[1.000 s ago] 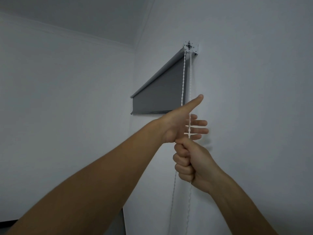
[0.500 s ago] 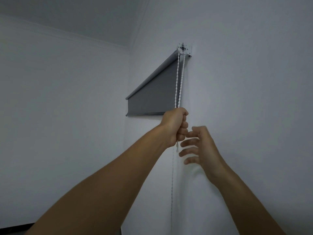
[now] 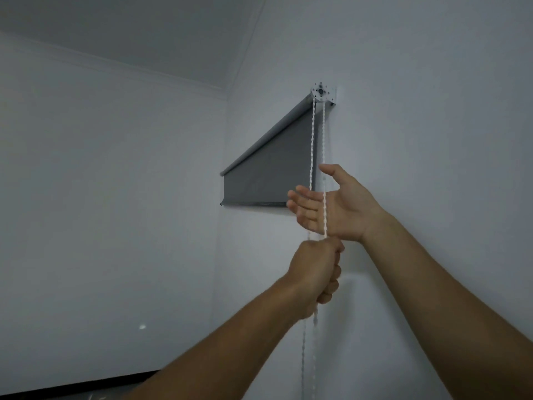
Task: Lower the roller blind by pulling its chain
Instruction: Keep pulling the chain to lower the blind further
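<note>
Head view: the left hand [image 3: 315, 272] grips the white beaded chain [image 3: 312, 145]. Just above that fist, the right hand [image 3: 331, 206] is spread open behind the chain, below the grey fabric roller blind [image 3: 274, 171].

matt grey cloth blind [image 3: 277, 174], white plastic beaded chain [image 3: 312, 140], metal bracket [image 3: 323, 93], smooth matt wall [image 3: 418, 96].

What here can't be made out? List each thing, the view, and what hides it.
Head view only:
- Bead chain: its lower run blurs and leaves the bottom edge, so the loop's end is unseen.
- Left hand: its grip wraps the chain, hiding the beads inside the fist.
- Right hand: open behind the chain; contact cannot be told.
- Roller blind: whatever it covers is hidden by the fabric.
- Bracket: its details are too small.
</note>
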